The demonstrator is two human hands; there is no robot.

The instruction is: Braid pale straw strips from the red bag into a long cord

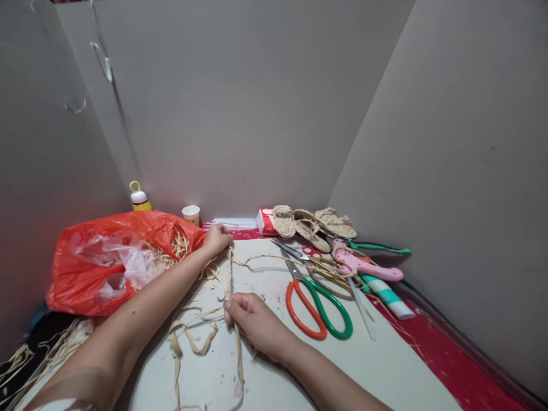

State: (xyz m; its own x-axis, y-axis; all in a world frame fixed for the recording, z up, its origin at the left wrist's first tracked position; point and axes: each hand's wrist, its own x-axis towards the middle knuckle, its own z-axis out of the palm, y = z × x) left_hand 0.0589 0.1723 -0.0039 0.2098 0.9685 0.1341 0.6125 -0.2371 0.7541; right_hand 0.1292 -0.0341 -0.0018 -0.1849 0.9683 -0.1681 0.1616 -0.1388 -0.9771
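A braided straw cord (230, 268) runs lengthwise over the white board, stretched between my two hands. Its far end is pinched in the fingers of my left hand (217, 238), near the board's back edge. Closer to me, my right hand (250, 319) grips the same cord between thumb and fingers. Below that hand, loose straw strands (238, 357) trail toward the front. Curled straw strips (197, 342) lie on the board to the left, and a thin twisted cord (274, 257) reaches right toward the scissors.
Orange-and-green scissors (319, 311), brass-coloured scissors (331, 277) and a pink glue gun (363, 265) lie on the right. Woven straw slippers (314, 228), a red-and-white packet (266, 221) and a paper cup (191, 214) line the back. A red bag (124, 222) holding straw sits left.
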